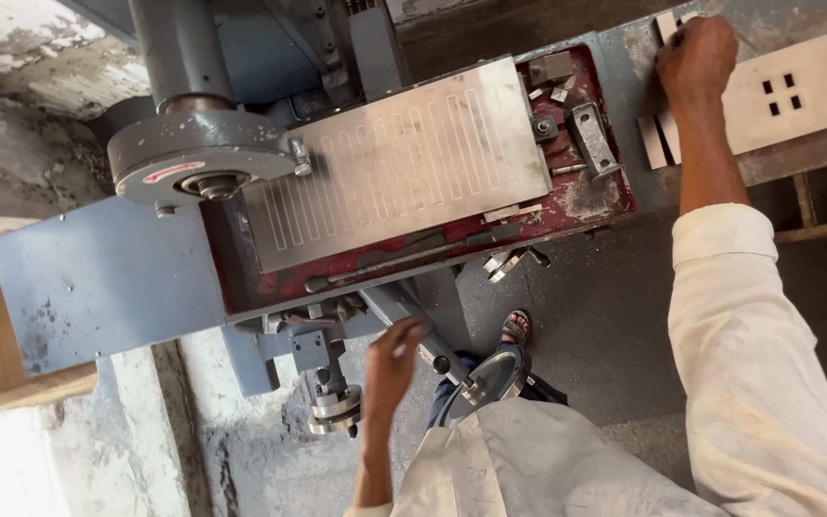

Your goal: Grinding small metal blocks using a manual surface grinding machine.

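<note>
The right hand (696, 59) rests on pale metal strips (660, 134) on the grey tabletop (638, 57), fingers curled down over them, just beside a flat plate (806, 91) with four square holes; the left hand (394, 359), fingers loosely bent and holding nothing, hovers near the handwheel (490, 383) below the grinder's ribbed steel chuck (404, 163); a red curved label (172, 172) marks the round wheel guard (193, 158).
</note>
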